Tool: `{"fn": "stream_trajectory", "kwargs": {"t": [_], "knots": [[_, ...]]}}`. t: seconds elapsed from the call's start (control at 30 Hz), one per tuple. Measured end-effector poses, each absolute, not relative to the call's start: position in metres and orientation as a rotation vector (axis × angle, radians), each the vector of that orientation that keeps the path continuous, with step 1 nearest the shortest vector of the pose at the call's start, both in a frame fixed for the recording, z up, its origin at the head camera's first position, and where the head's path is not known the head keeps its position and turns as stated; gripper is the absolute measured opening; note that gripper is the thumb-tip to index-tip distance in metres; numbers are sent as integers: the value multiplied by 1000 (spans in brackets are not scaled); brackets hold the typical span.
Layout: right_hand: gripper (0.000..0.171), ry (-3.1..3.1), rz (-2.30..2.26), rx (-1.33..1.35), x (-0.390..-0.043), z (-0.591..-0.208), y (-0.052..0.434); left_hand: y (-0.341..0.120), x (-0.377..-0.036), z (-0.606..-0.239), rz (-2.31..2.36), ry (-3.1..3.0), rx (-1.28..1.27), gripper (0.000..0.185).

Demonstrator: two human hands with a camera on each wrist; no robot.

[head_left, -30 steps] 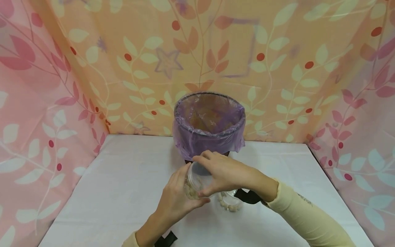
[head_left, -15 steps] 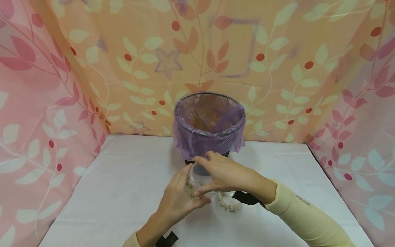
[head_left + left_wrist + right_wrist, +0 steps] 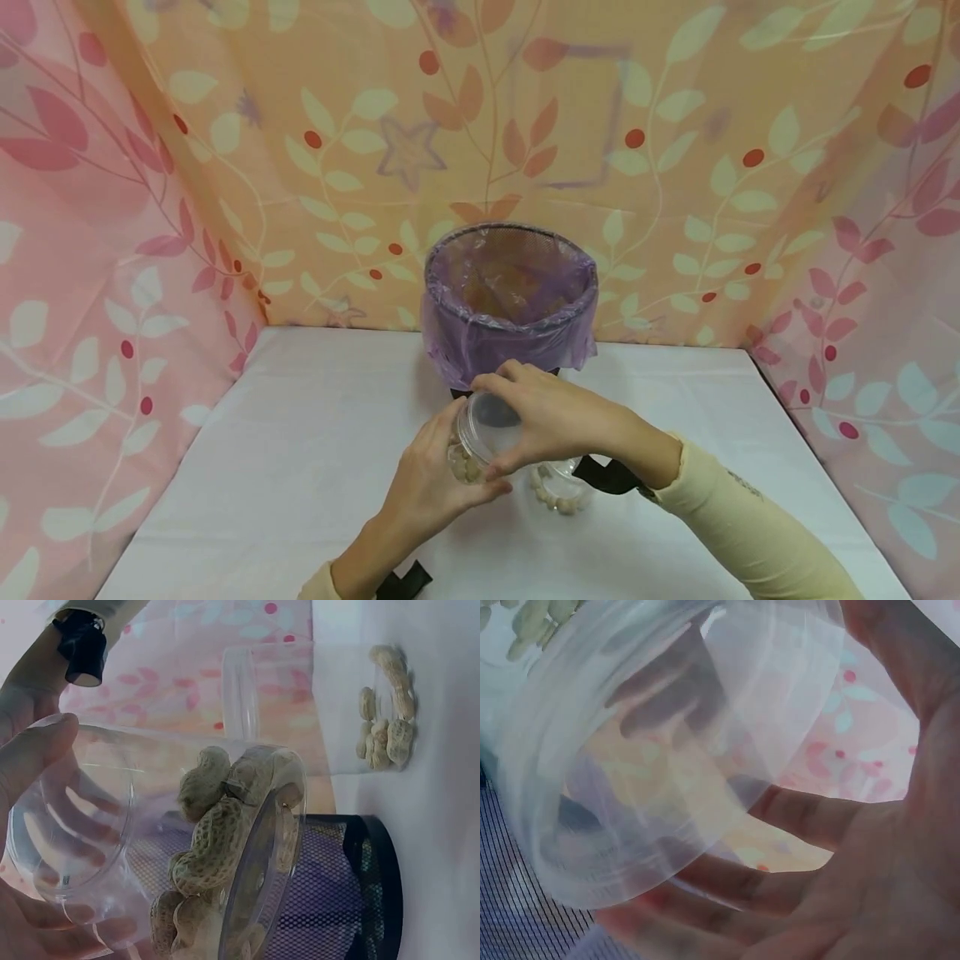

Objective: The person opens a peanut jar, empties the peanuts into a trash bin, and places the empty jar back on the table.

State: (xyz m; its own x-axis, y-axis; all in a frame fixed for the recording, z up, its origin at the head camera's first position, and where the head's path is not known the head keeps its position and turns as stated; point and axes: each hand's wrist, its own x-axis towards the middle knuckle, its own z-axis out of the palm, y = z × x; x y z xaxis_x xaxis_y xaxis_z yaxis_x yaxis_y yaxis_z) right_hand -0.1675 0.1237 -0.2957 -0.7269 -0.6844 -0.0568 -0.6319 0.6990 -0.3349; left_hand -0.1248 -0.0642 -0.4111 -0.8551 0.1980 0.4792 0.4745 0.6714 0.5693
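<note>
Clear plastic jar (image 3: 474,437) of peanuts (image 3: 214,847), tilted, gripped by left hand (image 3: 431,487); right hand (image 3: 551,417) clasps its lid.

Left grip (image 3: 431,483), right grip (image 3: 551,417) curled, meeting.

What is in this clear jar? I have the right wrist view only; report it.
Observer: Peanuts in their shells lie in the jar, heaped at the end that the left hand holds.
Operator: Tell me what is behind it.
Observer: A black mesh bin with a purple liner, on the white table.
Operator: Name anything else nearby.
Observer: A second clear jar with a few peanuts rests on the table, just below the right hand.
</note>
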Motion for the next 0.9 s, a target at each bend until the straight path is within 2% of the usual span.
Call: {"fn": "stream_trajectory", "kwargs": {"t": [0.27, 0.53, 0.9], "knots": [[91, 2750, -565, -1138, -171, -290, 138, -69, -124, -408, -1133, -2543, -469, 108], [94, 2742, -715, -1099, -175, -290, 152, -70, -123, -410, -1155, -2569, -453, 109], [89, 2718, -945, -1122, -179, -297, 178, -74, -125, -413, -1160, -2546, -465, 108]]}}
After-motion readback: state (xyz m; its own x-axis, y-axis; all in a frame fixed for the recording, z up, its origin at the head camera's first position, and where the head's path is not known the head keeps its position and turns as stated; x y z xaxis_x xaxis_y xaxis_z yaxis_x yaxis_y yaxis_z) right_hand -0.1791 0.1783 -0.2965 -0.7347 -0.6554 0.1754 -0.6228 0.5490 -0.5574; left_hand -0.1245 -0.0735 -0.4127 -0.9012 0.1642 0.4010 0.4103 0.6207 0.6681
